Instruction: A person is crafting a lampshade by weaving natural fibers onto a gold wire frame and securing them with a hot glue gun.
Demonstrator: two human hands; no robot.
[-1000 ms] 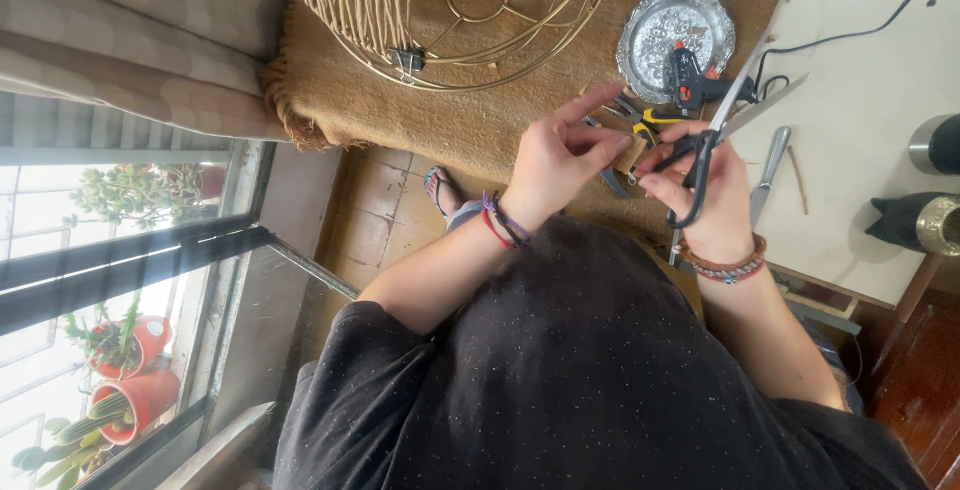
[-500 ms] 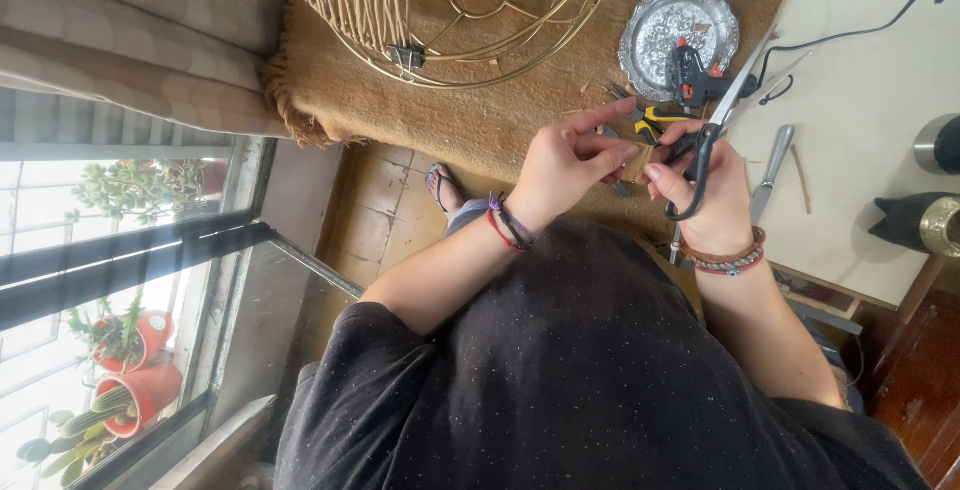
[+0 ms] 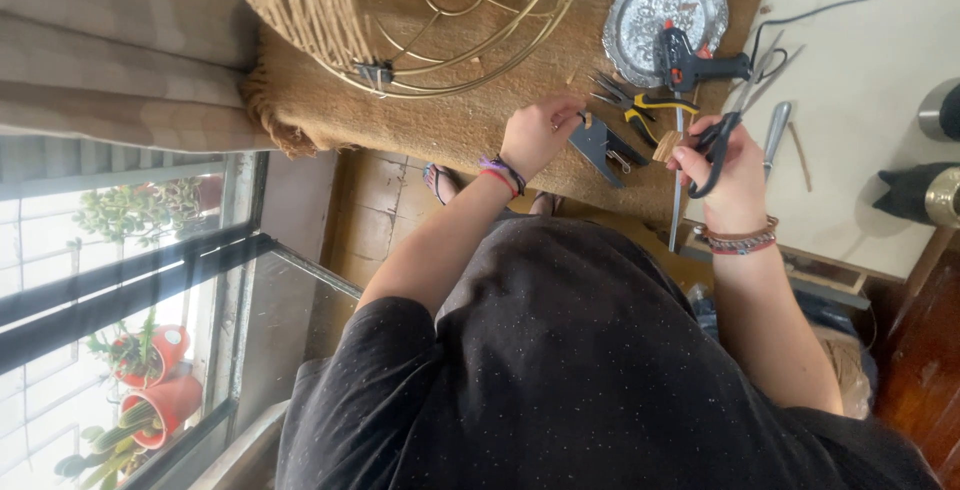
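My right hand grips black-handled scissors with the blades pointing away from me. It also pinches a small tan cord end. My left hand reaches out to the burlap cloth, its curled fingertips down beside a black clamp-like tool. Whether it pinches anything is unclear. Yellow-handled pliers lie between my two hands. A black and orange glue gun rests on a silver foil tray.
A gold wire frame partly wound with tan rope lies on the cloth's far side. A metal tool and a black cable lie on the white tabletop. Two metal flasks stand at the right. A window with potted plants is on the left.
My left hand has let go near the scissors and moved left onto the burlap beside the black tool. My right hand still holds the scissors, shifted slightly right.
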